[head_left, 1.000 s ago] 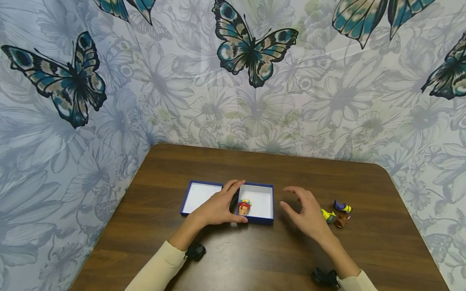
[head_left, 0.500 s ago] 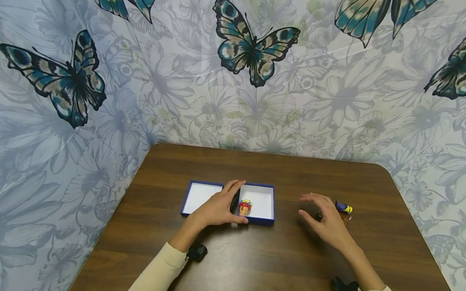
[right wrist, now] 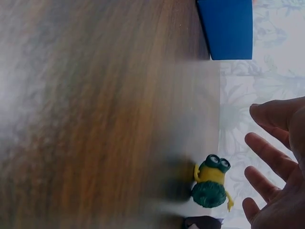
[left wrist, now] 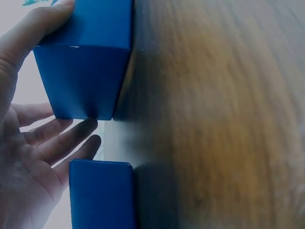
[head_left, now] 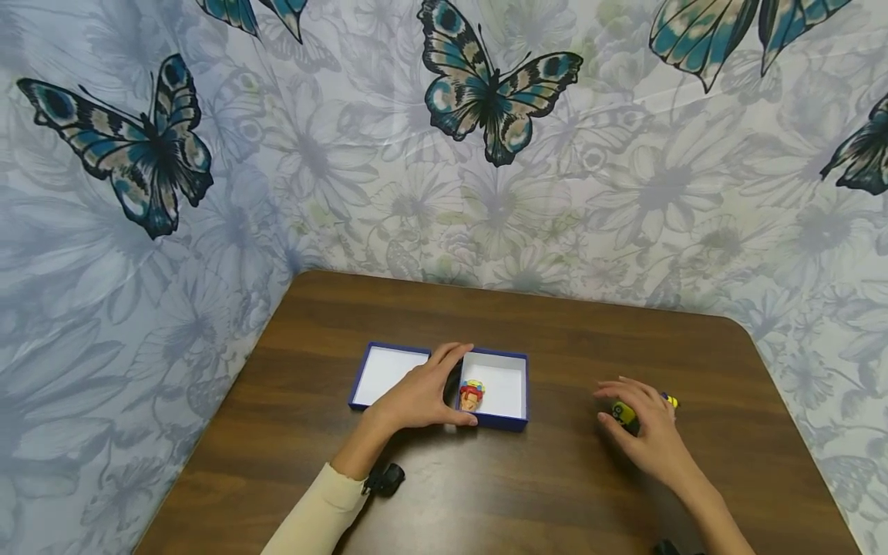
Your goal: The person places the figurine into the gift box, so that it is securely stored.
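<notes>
My left hand (head_left: 412, 405) holds the left side of a blue box (head_left: 502, 423) with a white inside, thumb at the near wall and fingers at the far wall. The left wrist view shows the thumb on the blue wall (left wrist: 88, 78). In the box's left part lies a small figurine (head_left: 471, 395) with a red, yellow and blue head. My right hand (head_left: 648, 435) hovers with spread fingers around a yellow minion figurine (head_left: 624, 415) on the table. The right wrist view shows this minion (right wrist: 211, 181) with goggles and a green skirt, apart from the fingers.
The blue-rimmed lid (head_left: 398, 346) lies inside up, left of the box, partly behind my left hand. Beyond my right hand shows the yellow end of another figurine (head_left: 671, 399). A dark figurine (right wrist: 204, 222) sits beside the minion. The wooden table (head_left: 527, 316) meets a butterfly-patterned backdrop.
My right hand has moved right, away from the box and over the figurines, now covering most of them. My left hand keeps its place on the box.
</notes>
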`<state>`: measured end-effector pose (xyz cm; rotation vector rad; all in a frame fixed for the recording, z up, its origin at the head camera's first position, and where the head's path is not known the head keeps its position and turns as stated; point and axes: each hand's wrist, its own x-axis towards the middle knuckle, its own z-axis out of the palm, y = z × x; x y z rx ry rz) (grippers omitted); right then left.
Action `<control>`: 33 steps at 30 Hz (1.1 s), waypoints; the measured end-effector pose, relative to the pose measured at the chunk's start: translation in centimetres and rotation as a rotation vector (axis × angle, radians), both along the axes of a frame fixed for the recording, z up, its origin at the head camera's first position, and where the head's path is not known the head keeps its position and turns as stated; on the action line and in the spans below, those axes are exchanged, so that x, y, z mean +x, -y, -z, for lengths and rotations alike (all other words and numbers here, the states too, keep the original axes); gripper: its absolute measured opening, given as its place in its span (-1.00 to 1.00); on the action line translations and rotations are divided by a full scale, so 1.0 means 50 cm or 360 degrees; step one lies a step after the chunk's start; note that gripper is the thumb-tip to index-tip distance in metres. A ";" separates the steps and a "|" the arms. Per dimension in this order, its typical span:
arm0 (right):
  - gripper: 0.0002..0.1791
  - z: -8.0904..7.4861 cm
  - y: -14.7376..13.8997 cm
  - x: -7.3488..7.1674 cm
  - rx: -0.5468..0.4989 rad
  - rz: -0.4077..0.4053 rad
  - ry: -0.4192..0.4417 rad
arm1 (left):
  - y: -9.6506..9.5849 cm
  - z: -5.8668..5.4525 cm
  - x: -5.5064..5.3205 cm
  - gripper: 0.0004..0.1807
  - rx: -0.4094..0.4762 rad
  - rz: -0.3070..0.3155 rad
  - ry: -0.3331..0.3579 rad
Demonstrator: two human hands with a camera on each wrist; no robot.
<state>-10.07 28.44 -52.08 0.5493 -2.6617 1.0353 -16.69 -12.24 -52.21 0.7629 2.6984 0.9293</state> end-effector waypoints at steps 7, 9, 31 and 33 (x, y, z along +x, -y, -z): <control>-0.55 0.005 -0.016 0.000 0.0051 -0.0006 0.0028 | 0.002 0.002 0.002 0.38 0.0001 -0.0007 -0.0009; -0.54 0.006 -0.022 0.001 0.0058 -0.0013 0.0025 | 0.002 0.002 0.003 0.38 0.0006 -0.0008 -0.0007; -0.02 0.009 -0.063 0.008 0.0313 -0.0140 0.0126 | 0.001 0.003 0.001 0.38 0.0016 0.0000 -0.0015; -0.02 0.010 -0.064 0.009 0.0316 -0.0144 0.0136 | 0.001 0.002 0.002 0.39 0.0017 -0.0001 -0.0004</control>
